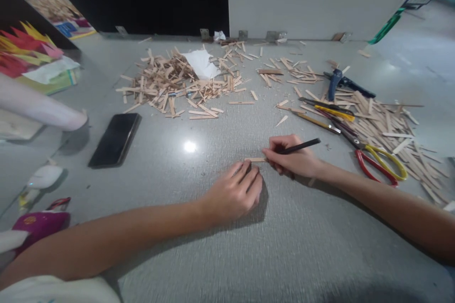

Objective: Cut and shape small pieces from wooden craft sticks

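Observation:
My right hand (293, 157) grips a slim black pencil (304, 146), its back end pointing up and right; the tip is hidden behind my fingers. A short flat wooden stick (256, 160) lies on the grey table between my hands. Bent fingers of my left hand (236, 191) hold the stick's left end down against the tabletop. Its right end reaches the fingertips of my right hand. Scissors with red and yellow handles (377, 161) lie right of my right hand, among loose sticks.
Cut sticks (167, 83) are heaped at the back with crumpled white paper (202, 64); more sticks (377, 120) spread right. Blue-handled pliers (334, 84) and a yellow-black cutter (334, 112) lie there. A black phone (115, 139) and another person's arm (39, 104) are left.

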A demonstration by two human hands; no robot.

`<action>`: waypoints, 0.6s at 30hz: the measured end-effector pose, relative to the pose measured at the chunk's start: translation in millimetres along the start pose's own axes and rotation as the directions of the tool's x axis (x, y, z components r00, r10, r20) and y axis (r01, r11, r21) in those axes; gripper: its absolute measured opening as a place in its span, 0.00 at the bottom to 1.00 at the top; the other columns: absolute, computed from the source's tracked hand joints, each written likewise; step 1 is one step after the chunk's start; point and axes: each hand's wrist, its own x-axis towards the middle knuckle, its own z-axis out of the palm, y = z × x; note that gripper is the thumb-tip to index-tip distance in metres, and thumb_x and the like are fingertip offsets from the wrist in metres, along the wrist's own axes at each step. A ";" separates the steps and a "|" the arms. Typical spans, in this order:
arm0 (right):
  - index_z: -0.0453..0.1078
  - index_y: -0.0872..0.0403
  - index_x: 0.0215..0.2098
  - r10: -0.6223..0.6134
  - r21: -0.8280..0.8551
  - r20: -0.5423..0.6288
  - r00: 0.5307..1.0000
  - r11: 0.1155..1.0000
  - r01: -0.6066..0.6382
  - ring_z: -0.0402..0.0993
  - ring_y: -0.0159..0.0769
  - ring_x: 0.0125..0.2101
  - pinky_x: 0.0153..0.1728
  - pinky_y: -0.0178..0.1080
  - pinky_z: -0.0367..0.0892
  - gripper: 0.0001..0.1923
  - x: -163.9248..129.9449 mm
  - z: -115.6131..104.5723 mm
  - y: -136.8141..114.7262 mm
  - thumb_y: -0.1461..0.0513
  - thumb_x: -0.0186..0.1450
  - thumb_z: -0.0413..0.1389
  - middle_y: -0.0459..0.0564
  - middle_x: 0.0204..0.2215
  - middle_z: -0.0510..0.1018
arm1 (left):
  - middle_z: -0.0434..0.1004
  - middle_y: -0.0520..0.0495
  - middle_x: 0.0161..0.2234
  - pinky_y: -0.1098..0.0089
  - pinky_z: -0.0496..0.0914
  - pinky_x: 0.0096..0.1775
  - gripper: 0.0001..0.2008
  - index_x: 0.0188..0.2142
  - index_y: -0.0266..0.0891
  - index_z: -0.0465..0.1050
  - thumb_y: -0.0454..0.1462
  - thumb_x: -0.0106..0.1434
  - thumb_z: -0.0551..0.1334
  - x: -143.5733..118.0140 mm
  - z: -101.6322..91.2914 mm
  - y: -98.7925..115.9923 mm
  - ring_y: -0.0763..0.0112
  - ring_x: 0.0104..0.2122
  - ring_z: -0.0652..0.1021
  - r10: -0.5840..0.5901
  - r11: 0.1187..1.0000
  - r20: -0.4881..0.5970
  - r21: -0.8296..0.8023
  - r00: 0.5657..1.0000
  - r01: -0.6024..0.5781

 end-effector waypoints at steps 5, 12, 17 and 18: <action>0.67 0.51 0.24 -0.084 -0.023 -0.046 0.995 0.996 0.083 0.68 0.27 0.13 0.11 0.28 0.60 0.22 4.3 -6.1 7.3 0.49 0.69 0.65 0.42 0.15 0.74 | 0.87 0.27 0.46 0.52 0.81 0.51 0.14 0.48 0.24 0.81 0.30 0.75 0.56 0.5 -0.6 0.4 0.47 0.50 0.86 -0.018 1.000 -0.008 -0.013 1.000 0.018; 0.65 0.51 0.22 -0.196 -0.026 0.007 0.981 0.980 0.196 0.61 0.25 0.12 0.11 0.29 0.54 0.27 4.8 -5.4 8.9 0.46 0.69 0.65 0.40 0.11 0.68 | 0.87 0.27 0.46 0.52 0.82 0.47 0.16 0.46 0.23 0.81 0.29 0.75 0.54 0.8 -1.5 0.0 0.46 0.48 0.87 -0.014 1.000 -0.023 -0.016 1.000 0.014; 0.65 0.51 0.22 -0.190 -0.038 0.011 0.982 0.981 0.191 0.61 0.25 0.12 0.11 0.29 0.53 0.28 4.3 -4.9 6.8 0.44 0.69 0.65 0.40 0.12 0.68 | 0.87 0.28 0.46 0.53 0.82 0.47 0.16 0.46 0.26 0.81 0.29 0.76 0.53 2.3 -2.9 -0.2 0.48 0.49 0.87 -0.022 1.000 -0.014 0.003 1.000 0.022; 0.65 0.51 0.22 -0.192 -0.041 0.009 0.981 0.980 0.193 0.61 0.25 0.12 0.11 0.29 0.53 0.28 4.1 -4.8 6.5 0.45 0.69 0.65 0.40 0.12 0.68 | 0.87 0.29 0.46 0.54 0.82 0.47 0.17 0.46 0.26 0.81 0.29 0.76 0.53 2.8 -3.3 -0.2 0.48 0.48 0.87 -0.023 1.000 -0.019 0.007 1.000 0.023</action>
